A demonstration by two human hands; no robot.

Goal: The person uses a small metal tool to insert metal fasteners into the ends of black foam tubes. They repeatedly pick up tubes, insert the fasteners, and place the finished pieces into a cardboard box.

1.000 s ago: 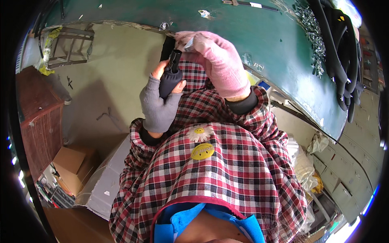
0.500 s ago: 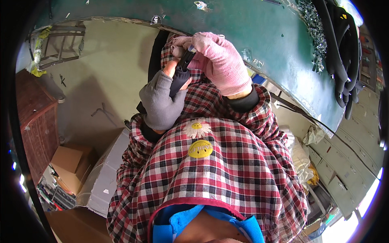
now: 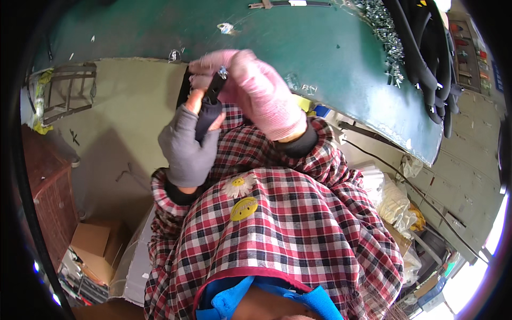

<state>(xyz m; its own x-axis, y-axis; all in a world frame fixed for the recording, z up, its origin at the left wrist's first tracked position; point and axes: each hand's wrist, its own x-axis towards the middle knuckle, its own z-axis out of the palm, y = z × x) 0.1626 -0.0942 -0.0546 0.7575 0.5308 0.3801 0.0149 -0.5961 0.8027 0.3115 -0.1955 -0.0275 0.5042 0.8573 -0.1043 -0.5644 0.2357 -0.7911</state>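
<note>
My left hand (image 3: 189,144), in a grey glove with bare thumb and fingertip, grips a narrow black piece (image 3: 214,90). The piece points up and away from me; its lower part looks like dark cloth, the upper end flat and stiff. A small shiny metal bit (image 3: 222,71) sits at its tip. Beside that tip is my right hand (image 3: 266,98), in a pink glove. Its fingers are smeared by motion and reach past the black piece on the far side; whether they touch it I cannot tell. Both hands are over my lap, near the bench edge.
A green bench (image 3: 320,53) spans the far side. On it lie a heap of small shiny metal pieces (image 3: 392,53), several long black tubes (image 3: 442,69) and a thin black strip (image 3: 298,4). Left are a brown cabinet (image 3: 50,181) and a cardboard box (image 3: 93,245); a cable (image 3: 394,170) hangs right.
Both hands and the black piece have shifted left in the picture, as the view itself moved. The right fingers, earlier bunched at the tip, now extend further, and the metal bit shows.
</note>
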